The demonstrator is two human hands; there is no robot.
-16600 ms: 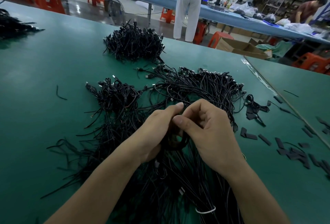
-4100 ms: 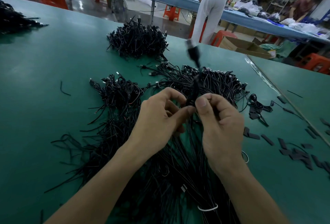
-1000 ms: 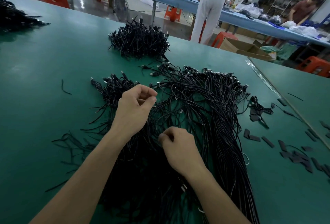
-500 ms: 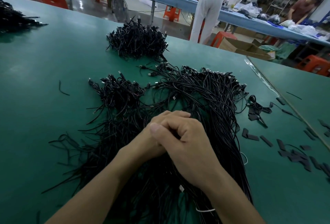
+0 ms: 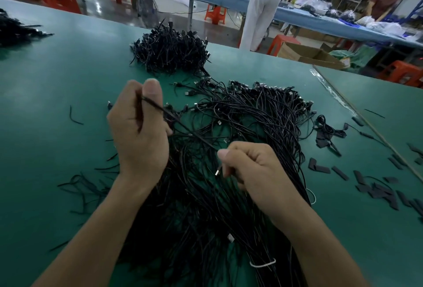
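Being pinched taut between left hand point(image 5: 139, 131) and right hand point(image 5: 251, 167) fingers point(image 5: 231, 150), one cable point(image 5: 181, 124) is likely drawn from the pile point(image 5: 263, 121).

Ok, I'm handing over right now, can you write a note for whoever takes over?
Left hand: raised, pinches one black USB cable between thumb and fingers.
Right hand: grips the same cable beside its metal plug; the cable runs taut between them.
Loose cable heap under both hands on the green table; pile of bundled cables behind it; black strips to the right.
Done: that far pile, apparently. Left: this cable, then the heap.
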